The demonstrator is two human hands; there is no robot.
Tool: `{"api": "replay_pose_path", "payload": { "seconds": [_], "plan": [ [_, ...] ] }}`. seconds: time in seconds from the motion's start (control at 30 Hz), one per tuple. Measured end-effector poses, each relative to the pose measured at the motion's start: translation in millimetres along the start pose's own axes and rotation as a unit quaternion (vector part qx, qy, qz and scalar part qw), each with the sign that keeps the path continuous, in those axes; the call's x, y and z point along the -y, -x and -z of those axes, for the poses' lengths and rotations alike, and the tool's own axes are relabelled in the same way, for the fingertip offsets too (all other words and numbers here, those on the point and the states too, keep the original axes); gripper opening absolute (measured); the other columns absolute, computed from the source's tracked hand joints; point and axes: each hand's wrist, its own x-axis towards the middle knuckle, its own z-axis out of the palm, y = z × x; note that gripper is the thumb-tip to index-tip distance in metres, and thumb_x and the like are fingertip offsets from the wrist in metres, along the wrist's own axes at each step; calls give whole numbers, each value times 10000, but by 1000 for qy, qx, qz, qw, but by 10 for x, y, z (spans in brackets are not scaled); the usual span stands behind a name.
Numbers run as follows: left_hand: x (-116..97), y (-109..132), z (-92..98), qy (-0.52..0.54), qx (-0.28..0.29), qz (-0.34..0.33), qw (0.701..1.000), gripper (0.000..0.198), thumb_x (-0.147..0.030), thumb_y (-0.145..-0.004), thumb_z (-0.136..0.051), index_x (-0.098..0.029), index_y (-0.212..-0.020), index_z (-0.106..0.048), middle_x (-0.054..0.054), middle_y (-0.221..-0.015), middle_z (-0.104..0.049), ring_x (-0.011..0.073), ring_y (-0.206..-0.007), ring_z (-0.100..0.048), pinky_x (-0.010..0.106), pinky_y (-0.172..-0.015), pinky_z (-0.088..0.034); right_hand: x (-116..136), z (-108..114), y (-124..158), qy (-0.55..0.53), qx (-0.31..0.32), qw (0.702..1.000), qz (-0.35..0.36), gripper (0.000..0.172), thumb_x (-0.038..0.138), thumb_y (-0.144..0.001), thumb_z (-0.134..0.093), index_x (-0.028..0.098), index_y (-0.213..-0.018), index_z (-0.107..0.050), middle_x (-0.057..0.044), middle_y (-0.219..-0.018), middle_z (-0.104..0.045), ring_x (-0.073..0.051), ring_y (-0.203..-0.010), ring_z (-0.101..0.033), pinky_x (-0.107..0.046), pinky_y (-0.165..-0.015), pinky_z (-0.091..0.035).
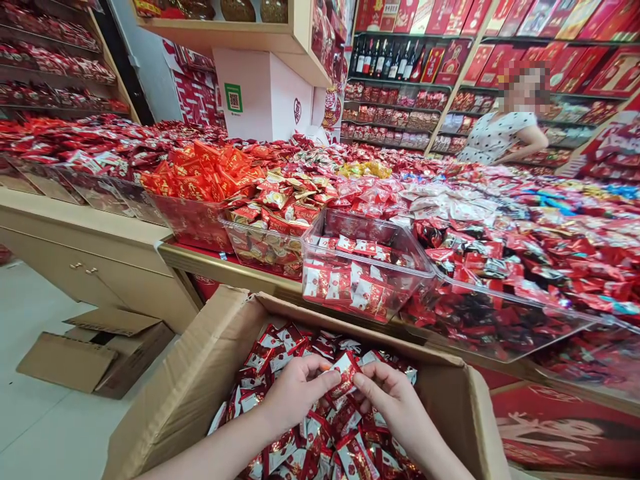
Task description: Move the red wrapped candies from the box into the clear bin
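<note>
Candy packet (343, 375), red and white: one, pinched between the fingers of left hand (299, 392) and right hand (393, 395); long axis roughly hand to hand. Position: above similar packets (310, 440) in open carton (183, 377), inside its far edge. Beyond: clear bin (313, 255), partly filled; bottle shelves (385, 60); person (495, 137), dotted top. Left: second carton (70, 360), tiled floor (30, 427).

Bright, even light | glints on packets (356, 456) | edges stretched | far shelves (400, 83) perhaps slightly soft

A light-wood cabinet (75, 240) stands on pale tiled floor (40, 427), stocked shelves (447, 110) behind.
</note>
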Motion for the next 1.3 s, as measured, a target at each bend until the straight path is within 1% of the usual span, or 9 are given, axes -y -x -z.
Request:
{"api": "replay_pose_path", "payload": {
  "seconds": [0.17,0.43,0.53,0.63,0.7,0.77,0.9,1.1,1.3],
  "plan": [
    [71,21,-37,93,67,20,993,360,-291,-635,-650,-157,-943,-522,-6,-787,-581,123,-752,-510,238,-696,-386,-43,11,2,51,-22,998,27,303,456,-726,-507,166,-636,-489,28,-527,-457,-99,-490,-393,-217,-475,-316],
    [103,1,-49,106,78,24,991,338,-248,-600,-683,-146,-867,-503,-25,-712,-557,86,-626,-483,203,-589,-374,-49,-22,30,120,-21,992,44,332,454,-762,-451,168,-594,-437,31,-500,-423,-96,-483,-363,-214,-470,-300],
    [19,16,-34,114,71,57,989,360,-277,-583,-696,-156,-853,-491,-43,-666,-548,63,-549,-455,169,-495,-339,-11,-22,54,93,-26,994,51,321,462,-758,-452,172,-621,-478,11,-524,-481,-115,-503,-438,-219,-476,-351],
    [-44,46,-13,155,91,107,978,423,-328,-592,-692,-164,-912,-469,-29,-686,-563,45,-485,-436,154,-415,-280,59,5,108,74,-41,992,94,254,404,-763,-471,215,-900,-572,-66,-919,-595,-188,-850,-545,-273,-709,-439],
    [-46,68,-7,200,119,122,965,470,-360,-597,-688,-169,-952,-447,-18,-693,-565,40,-468,-438,156,-401,-258,94,30,142,75,-11,987,141,304,324,-754,-510,283,-1053,-540,-55,-1217,-459,-199,-1113,-416,-308,-904,-354],
    [-29,88,-10,241,143,128,951,534,-391,-586,-691,-183,-995,-417,-33,-641,-546,40,-448,-438,160,-405,-246,100,52,157,85,48,979,179,300,263,-754,-518,324,-1046,-550,-29,-1274,-409,-183,-1176,-352,-316,-962,-295],
    [4,92,-28,223,141,149,953,544,-472,-619,-633,-205,-1030,-397,-52,-580,-525,42,-414,-434,165,-402,-217,42,70,121,110,72,975,179,202,285,-779,-488,299,-954,-588,-44,-1069,-573,-173,-1015,-500,-294,-882,-372],
    [27,0,26,58,-1,120,991,454,-563,-714,-433,-152,-861,-555,17,-756,-592,102,-614,-501,189,-482,-328,-5,51,66,193,-5,977,89,279,408,-785,-433,180,-713,-576,-13,-650,-554,-140,-619,-483,-219,-582,-388],
    [-6,14,35,-42,75,30,996,359,-380,-642,-603,-123,-893,-614,34,-814,-628,165,-771,-531,255,-703,-389,16,15,55,200,-7,977,80,316,424,-775,-429,156,-633,-518,23,-553,-420,-103,-541,-368,-201,-510,-305]
  ]
}}
